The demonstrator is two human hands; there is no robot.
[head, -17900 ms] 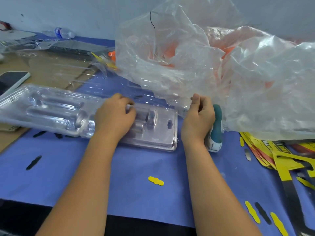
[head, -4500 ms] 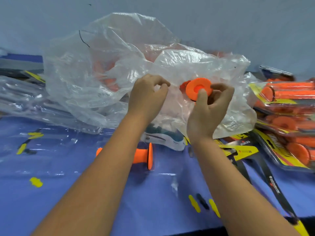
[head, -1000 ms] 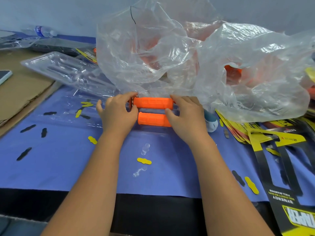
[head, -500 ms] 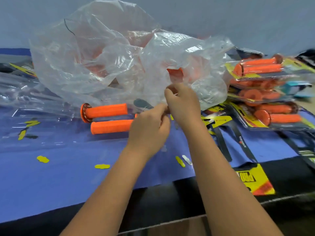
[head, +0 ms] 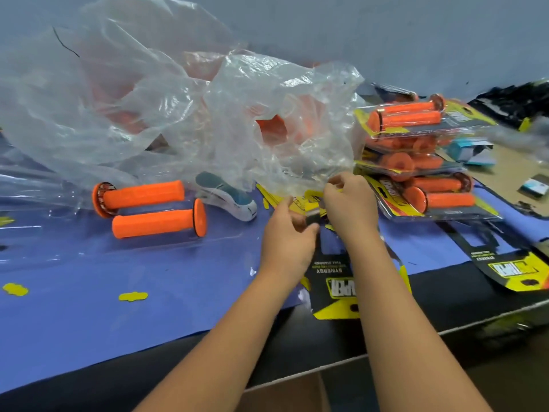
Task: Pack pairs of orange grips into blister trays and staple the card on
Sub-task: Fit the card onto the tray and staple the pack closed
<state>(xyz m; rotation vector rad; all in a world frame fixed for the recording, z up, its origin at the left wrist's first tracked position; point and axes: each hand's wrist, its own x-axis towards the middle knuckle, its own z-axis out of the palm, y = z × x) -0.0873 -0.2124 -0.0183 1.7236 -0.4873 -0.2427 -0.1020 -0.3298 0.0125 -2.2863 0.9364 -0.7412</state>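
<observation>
Two orange grips (head: pixel 148 208) lie side by side in a clear blister tray (head: pixel 59 233) on the blue mat at the left. A black and yellow card (head: pixel 332 275) lies right of the tray, its top end lifted. My left hand (head: pixel 286 242) and my right hand (head: pixel 350 203) both pinch that top end. A teal and white stapler (head: pixel 228 199) lies just behind the grips, partly under the plastic bag.
A big clear plastic bag (head: pixel 178 108) with more orange grips fills the back. A stack of packed blister packs (head: pixel 421 162) stands at the right. More cards (head: pixel 514 266) lie near the table's front right edge. Yellow punch-outs (head: pixel 133 296) dot the mat.
Both hands left the two grips in the tray and moved right to the cards. They now pinch the top of one card and have drawn it toward me.
</observation>
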